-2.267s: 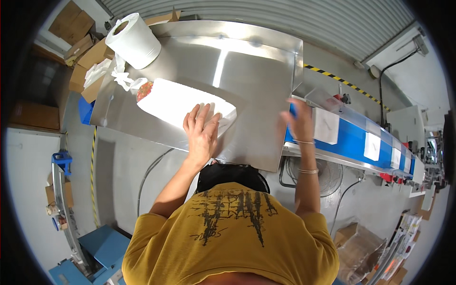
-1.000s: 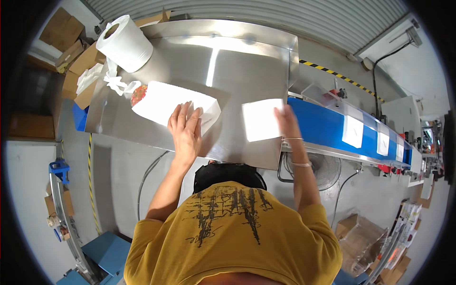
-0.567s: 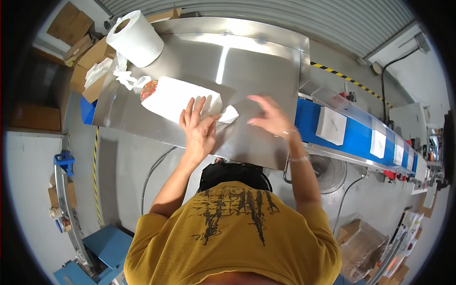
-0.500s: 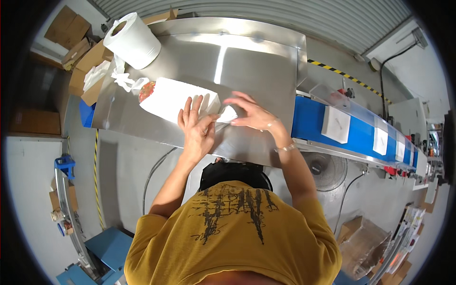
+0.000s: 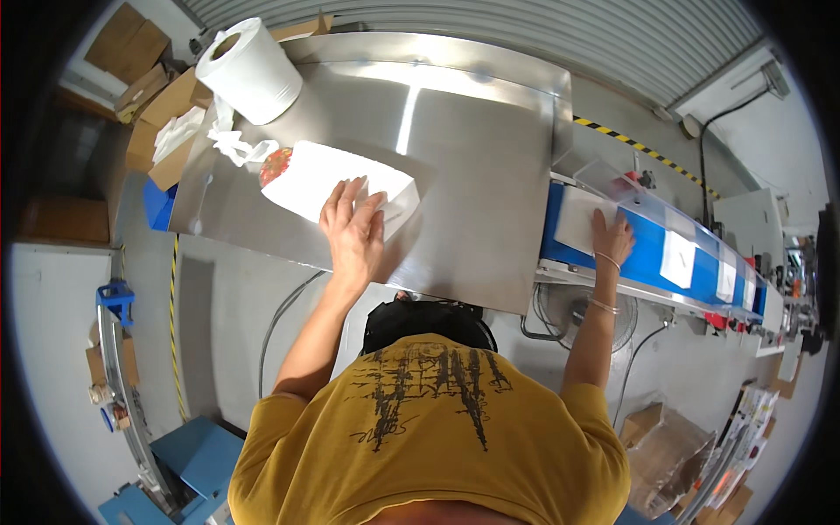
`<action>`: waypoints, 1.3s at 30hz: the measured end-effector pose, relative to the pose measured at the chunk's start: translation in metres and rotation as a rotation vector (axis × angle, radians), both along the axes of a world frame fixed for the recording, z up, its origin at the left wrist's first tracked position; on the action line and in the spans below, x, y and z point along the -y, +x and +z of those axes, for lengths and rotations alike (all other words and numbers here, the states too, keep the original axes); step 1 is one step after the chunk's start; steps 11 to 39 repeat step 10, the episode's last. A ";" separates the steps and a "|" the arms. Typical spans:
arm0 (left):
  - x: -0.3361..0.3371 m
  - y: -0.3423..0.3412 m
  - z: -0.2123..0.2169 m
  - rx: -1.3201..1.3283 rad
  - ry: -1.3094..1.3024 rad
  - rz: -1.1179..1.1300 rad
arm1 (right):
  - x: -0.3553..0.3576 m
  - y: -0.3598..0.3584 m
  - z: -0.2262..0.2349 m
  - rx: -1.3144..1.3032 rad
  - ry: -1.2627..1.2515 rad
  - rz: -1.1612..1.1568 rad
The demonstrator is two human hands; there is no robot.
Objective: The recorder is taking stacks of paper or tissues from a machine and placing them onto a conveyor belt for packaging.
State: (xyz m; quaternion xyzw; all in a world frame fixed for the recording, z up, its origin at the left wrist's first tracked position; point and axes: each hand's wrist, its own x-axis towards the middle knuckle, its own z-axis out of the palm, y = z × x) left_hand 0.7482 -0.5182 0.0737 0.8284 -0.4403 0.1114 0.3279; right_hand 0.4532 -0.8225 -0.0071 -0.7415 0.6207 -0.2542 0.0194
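Observation:
A white, boxy packet or bag (image 5: 337, 179) lies aslant on the steel table, its right end gaping. At its left end shows a rounded red-and-green patterned thing (image 5: 276, 166), partly covered. On the packet's near right side rest the slightly bent, parted fingers of my left hand (image 5: 354, 232). Off to the right, my right hand (image 5: 614, 241) lies over a flat white packet (image 5: 579, 219) on the blue conveyor belt, fingers apart; I cannot tell whether it grips. Behind the bag's left end, a crumpled white strip (image 5: 241, 149) trails from a big white roll (image 5: 254, 79).
The steel table (image 5: 472, 157) has a raised back rim. More white packets (image 5: 677, 259) sit spaced along the blue belt (image 5: 646, 249), beside a clear guard (image 5: 674, 214). Cardboard boxes (image 5: 166, 127) stand left of the table; a fan (image 5: 599, 324) is below the belt.
My right hand has left the bag's right end and reached right onto the belt's nearest packet. The belt's packets have shifted left, toward the table. My left hand stays on the bag.

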 end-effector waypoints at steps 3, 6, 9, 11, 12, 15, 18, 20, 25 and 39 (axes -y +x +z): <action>0.001 -0.003 0.003 -0.063 -0.005 -0.026 | -0.024 0.040 0.029 0.150 -0.005 0.395; -0.002 -0.002 0.003 -0.059 0.033 -0.088 | -0.085 0.129 0.055 0.386 0.573 1.124; -0.002 -0.001 0.007 -0.054 0.069 -0.143 | -0.110 0.188 0.055 0.249 0.887 1.301; -0.001 0.001 0.009 -0.078 0.095 -0.123 | -0.110 0.187 0.054 0.251 0.885 1.295; -0.001 0.001 0.009 -0.078 0.095 -0.123 | -0.110 0.187 0.054 0.251 0.885 1.295; -0.001 0.001 0.009 -0.078 0.095 -0.123 | -0.110 0.187 0.054 0.251 0.885 1.295; -0.001 0.001 0.009 -0.078 0.095 -0.123 | -0.110 0.187 0.054 0.251 0.885 1.295; -0.001 0.001 0.009 -0.078 0.095 -0.123 | -0.110 0.187 0.054 0.251 0.885 1.295; -0.001 0.001 0.009 -0.078 0.095 -0.123 | -0.110 0.187 0.054 0.251 0.885 1.295; -0.001 0.001 0.009 -0.078 0.095 -0.123 | -0.110 0.187 0.054 0.251 0.885 1.295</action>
